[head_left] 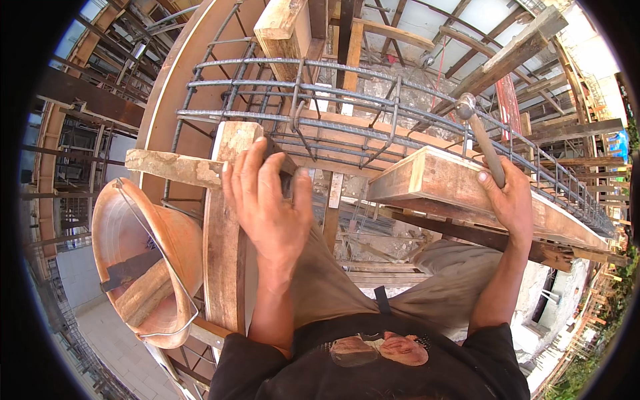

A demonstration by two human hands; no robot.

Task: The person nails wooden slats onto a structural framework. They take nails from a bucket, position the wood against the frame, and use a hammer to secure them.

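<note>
My right hand (pixel 512 201) is wrapped round the wooden handle of a hammer (pixel 487 143), its rounded metal head raised above the rebar. Beneath that hand runs a long boxed timber form (pixel 447 183). My left hand (pixel 265 203) has its fingers apart over the top of an upright squared timber (pixel 225 267). Its fingertips reach the end of a short wood strip (pixel 172 167), which lies across that timber and juts out to the left. What is under the left palm is hidden.
A clay-coloured bucket (pixel 183 240) with a wire handle hangs at the left, holding wood offcuts (pixel 143 293). A rebar cage (pixel 333 100) crosses ahead of me beside a curved plywood panel (pixel 177 73). Another timber block (pixel 283 40) stands beyond it. Gaps between the timbers show a lower level.
</note>
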